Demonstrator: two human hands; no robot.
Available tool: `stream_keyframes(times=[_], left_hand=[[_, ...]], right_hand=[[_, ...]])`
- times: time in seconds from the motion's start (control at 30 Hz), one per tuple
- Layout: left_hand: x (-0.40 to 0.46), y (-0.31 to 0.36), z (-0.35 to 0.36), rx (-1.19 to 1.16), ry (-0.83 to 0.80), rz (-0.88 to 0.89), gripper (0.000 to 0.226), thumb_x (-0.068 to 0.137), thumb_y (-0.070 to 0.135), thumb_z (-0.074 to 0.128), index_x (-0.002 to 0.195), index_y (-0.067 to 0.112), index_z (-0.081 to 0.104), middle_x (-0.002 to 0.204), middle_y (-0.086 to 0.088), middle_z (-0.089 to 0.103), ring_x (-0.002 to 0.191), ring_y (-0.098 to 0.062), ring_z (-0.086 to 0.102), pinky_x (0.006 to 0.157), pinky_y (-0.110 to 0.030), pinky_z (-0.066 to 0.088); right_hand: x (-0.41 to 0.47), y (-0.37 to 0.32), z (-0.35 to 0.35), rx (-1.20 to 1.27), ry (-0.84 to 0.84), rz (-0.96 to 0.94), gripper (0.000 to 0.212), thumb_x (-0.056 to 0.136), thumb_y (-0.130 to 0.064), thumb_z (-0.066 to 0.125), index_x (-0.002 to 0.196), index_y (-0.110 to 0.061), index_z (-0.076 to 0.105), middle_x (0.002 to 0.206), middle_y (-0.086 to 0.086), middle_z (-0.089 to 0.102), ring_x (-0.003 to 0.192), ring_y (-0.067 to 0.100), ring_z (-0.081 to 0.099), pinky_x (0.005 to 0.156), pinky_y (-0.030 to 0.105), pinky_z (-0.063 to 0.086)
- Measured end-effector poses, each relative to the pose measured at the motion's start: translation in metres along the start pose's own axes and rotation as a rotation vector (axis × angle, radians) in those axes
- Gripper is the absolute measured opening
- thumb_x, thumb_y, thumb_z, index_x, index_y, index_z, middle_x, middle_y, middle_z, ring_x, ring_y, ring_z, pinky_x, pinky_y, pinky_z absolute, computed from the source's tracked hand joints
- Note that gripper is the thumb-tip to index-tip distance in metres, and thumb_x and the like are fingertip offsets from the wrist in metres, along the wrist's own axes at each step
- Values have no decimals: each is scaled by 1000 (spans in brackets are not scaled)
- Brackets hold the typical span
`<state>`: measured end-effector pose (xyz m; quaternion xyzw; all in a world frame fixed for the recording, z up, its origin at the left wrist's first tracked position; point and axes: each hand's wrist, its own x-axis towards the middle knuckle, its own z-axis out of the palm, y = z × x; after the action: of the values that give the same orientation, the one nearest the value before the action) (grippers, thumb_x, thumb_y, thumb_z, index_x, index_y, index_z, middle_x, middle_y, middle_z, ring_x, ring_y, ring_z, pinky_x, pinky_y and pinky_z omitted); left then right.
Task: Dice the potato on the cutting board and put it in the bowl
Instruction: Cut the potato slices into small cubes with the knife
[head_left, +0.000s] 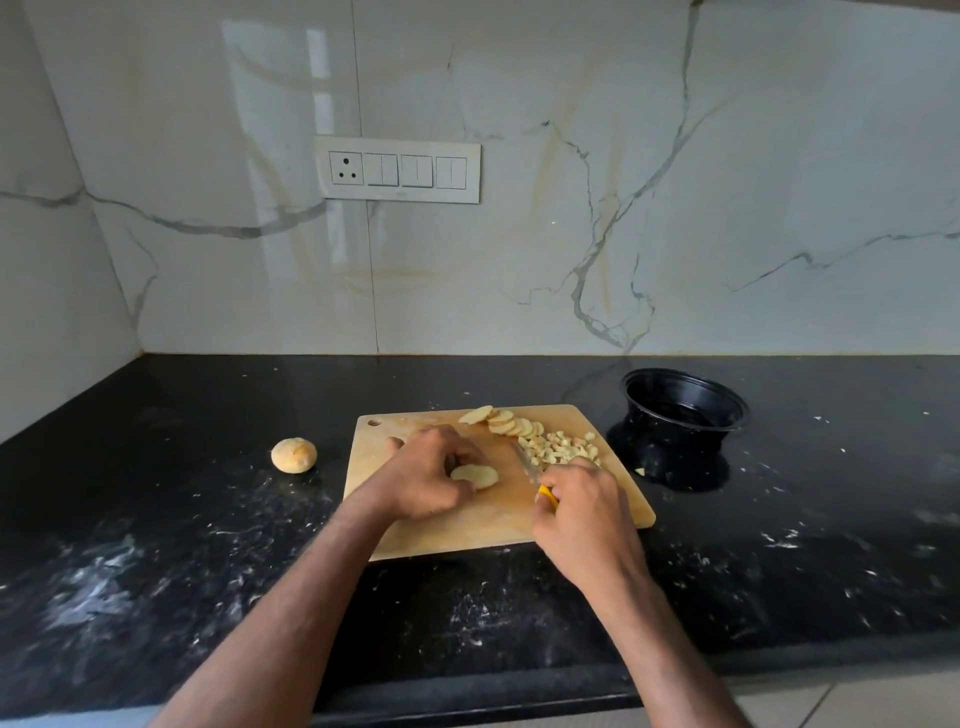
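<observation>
A wooden cutting board (457, 525) lies on the black counter. My left hand (428, 475) holds a stack of potato slices (475, 475) flat on the board. My right hand (584, 512) grips a yellow-handled knife (527, 465) whose blade points up-left, just right of the slices. A row of round potato slices (506, 422) lies along the board's far edge. A heap of diced potato (561, 449) sits at the far right of the board. The black bowl (685, 410) stands to the right of the board and looks empty.
A potato end piece (294, 455) with skin sits on the counter left of the board. One small potato bit (640, 472) lies by the bowl's base. The marble wall with a switch panel (397, 169) rises behind. The counter's front edge runs near my forearms.
</observation>
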<state>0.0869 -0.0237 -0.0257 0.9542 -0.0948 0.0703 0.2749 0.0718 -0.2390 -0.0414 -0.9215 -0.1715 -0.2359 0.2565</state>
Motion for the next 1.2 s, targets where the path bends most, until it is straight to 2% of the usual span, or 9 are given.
stream_keyframes(times=[0.1,0.2,0.37,0.5,0.67,0.8,0.97,1.07,1.2], left_hand=[[-1,-4,-3,2,46,-54,53,73,23,69,125,28,69,121,10,66,120,-19,55,108,-65,34],[-2,-4,-3,13,54,-18,35,77,37,75,111,33,75,103,18,64,107,-16,54,103,-66,38],[0,-3,0,20,184,-65,20,78,43,81,96,35,79,80,34,56,86,0,51,106,-63,33],[0,-5,0,27,219,-109,25,77,47,81,98,34,79,84,29,57,91,-7,52,104,-55,36],[2,-5,2,28,213,-119,25,79,45,80,100,32,80,88,27,53,98,-10,48,104,-57,35],[4,-8,3,-3,218,-131,27,76,46,83,100,33,80,86,30,51,96,-9,50,102,-58,39],[5,-9,8,12,247,-163,30,76,48,82,103,33,79,91,27,53,98,-6,47,104,-58,34],[5,-10,8,3,259,-168,31,76,47,83,103,33,79,95,24,56,99,-6,44,105,-55,33],[5,-9,8,-5,256,-167,29,76,47,83,101,31,79,95,22,59,100,-9,50,104,-54,37]], right_hand=[[-2,-8,5,54,1,-11,17,85,-10,69,99,-13,78,91,-2,64,78,12,61,67,21,54],[-6,-17,10,87,-9,-30,19,87,-14,68,104,-15,77,93,-3,66,82,11,62,73,27,58],[-5,-30,14,84,-6,-36,20,91,-19,66,109,-16,75,96,-3,65,82,11,60,72,24,57],[0,-35,15,69,-17,-57,19,92,-19,65,108,-15,75,98,-2,65,84,11,61,72,24,57],[4,-40,16,71,-25,-73,20,91,-17,65,109,-13,75,100,0,67,87,13,62,76,28,58],[5,-42,18,50,-51,-85,20,94,-17,63,109,-14,74,101,-1,66,86,10,60,75,21,55],[2,-41,15,60,-92,-87,21,96,-16,60,112,-13,73,104,-2,63,92,10,58,82,23,54],[-4,-40,12,56,-112,-91,19,94,-12,60,107,-12,74,102,-2,63,87,9,58,74,15,50],[-15,-37,3,58,-146,-79,12,94,-13,60,98,-14,71,99,-7,59,87,6,50,73,14,42]])
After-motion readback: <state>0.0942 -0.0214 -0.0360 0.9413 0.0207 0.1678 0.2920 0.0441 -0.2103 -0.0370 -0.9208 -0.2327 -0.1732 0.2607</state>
